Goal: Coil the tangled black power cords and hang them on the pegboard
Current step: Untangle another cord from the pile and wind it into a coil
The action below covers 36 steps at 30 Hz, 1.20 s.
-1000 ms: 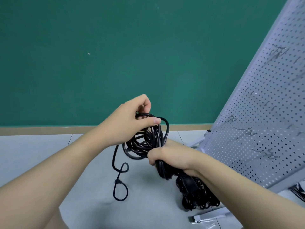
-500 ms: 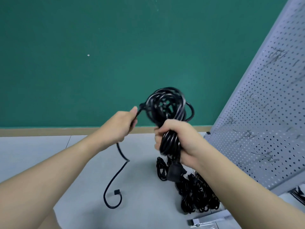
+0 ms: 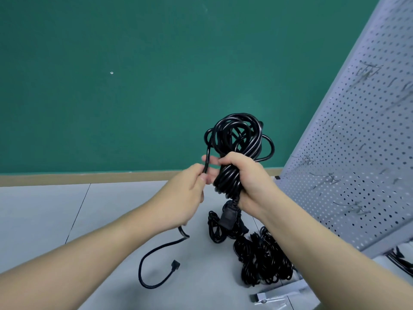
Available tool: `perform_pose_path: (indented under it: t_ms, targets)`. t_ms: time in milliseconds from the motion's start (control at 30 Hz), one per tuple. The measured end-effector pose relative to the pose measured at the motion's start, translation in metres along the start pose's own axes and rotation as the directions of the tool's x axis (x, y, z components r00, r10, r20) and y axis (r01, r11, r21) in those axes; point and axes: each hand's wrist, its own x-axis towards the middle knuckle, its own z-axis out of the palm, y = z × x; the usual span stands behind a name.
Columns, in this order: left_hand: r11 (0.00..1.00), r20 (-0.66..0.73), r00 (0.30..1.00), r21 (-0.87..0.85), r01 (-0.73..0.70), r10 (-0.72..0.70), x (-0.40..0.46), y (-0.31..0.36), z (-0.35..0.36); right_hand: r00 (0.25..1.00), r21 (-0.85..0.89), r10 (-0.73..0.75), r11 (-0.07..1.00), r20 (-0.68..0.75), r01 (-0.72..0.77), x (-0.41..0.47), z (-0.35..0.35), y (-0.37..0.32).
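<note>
Power cord coil (image 3: pixel 234 153) gripped in your right hand (image 3: pixel 248 182); left hand (image 3: pixel 187 193) pinches its loose tail (image 3: pixel 161 260), likely wrapping next.

Right hand (image 3: pixel 247 180) holding a coiled black power cord (image 3: pixel 237 139) upright, fingers wrapped round the bundle's waist; loops rise above the grip, and a plug (image 3: pixel 228 217) hangs just below it. Left hand (image 3: pixel 185 193), just beside the grip, pinches the cord's loose strand (image 3: pixel 206 161), whose tail (image 3: pixel 154 256) trails down to the grey floor (image 3: pixel 55 220) (ending in a small connector). Below the grip, a pile of tangled cords (image 3: pixel 261 260) lies on the floor. To its right, a tilted white pegboard (image 3: pixel 357 153) carrying wire hooks (image 3: pixel 330 179).
</note>
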Motion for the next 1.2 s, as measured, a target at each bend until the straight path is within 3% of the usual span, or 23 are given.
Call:
perform_pose_path:
  t_ms: [200, 400, 567, 733, 833, 933, 967, 1033, 1200]
  targets:
    - [0.991, 0.123, 0.991, 0.116, -0.066, 0.052, -0.009, 0.006, 0.000, 1.000, -0.006, -0.018, 1.000, 0.001, 0.018, -0.004, 0.005, 0.003]
    - [0.911, 0.006, 0.994, 0.401, -0.102, 0.109, -0.011, 0.011, -0.023, 0.996, 0.147, -0.061, 0.987, -0.069, 0.071, 0.006, -0.011, -0.023]
    - [0.905, -0.060, 0.984, 0.404, -0.132, 0.171, -0.013, 0.011, -0.055, 0.999, 0.470, -0.037, 0.882, 0.002, 0.032, 0.010, -0.030, -0.042]
    - [0.912, -0.088, 0.957, 0.338, -0.232, 0.276, -0.016, 0.008, -0.071, 0.995, 0.543, -0.075, 0.833, -0.072, 0.102, 0.010, -0.035, -0.050]
    - [0.872, -0.116, 0.915, 0.370, -0.320, 0.385, -0.018, 0.007, -0.077, 0.995, 0.416, -0.048, 0.906, -0.087, 0.080, 0.015, -0.034, -0.046]
    - [0.798, -0.124, 0.848, 0.431, -0.421, 0.515, -0.019, 0.008, -0.076, 0.986, -0.047, -0.040, 0.998, -0.159, 0.033, 0.017, -0.032, -0.036]
    - [0.765, -0.124, 0.823, 0.466, -0.445, 0.554, -0.019, 0.008, -0.074, 0.986, -0.239, -0.058, 0.971, -0.156, 0.019, 0.016, -0.029, -0.031]
    - [0.724, -0.145, 0.785, 0.514, -0.461, 0.603, -0.016, 0.007, -0.070, 0.995, -0.459, -0.064, 0.888, -0.075, 0.023, 0.011, -0.021, -0.020]
    - [0.795, -0.236, 0.803, 0.445, -0.411, 0.548, -0.005, 0.002, -0.069, 0.974, -0.607, -0.047, 0.775, 0.222, 0.175, 0.000, 0.004, 0.005]
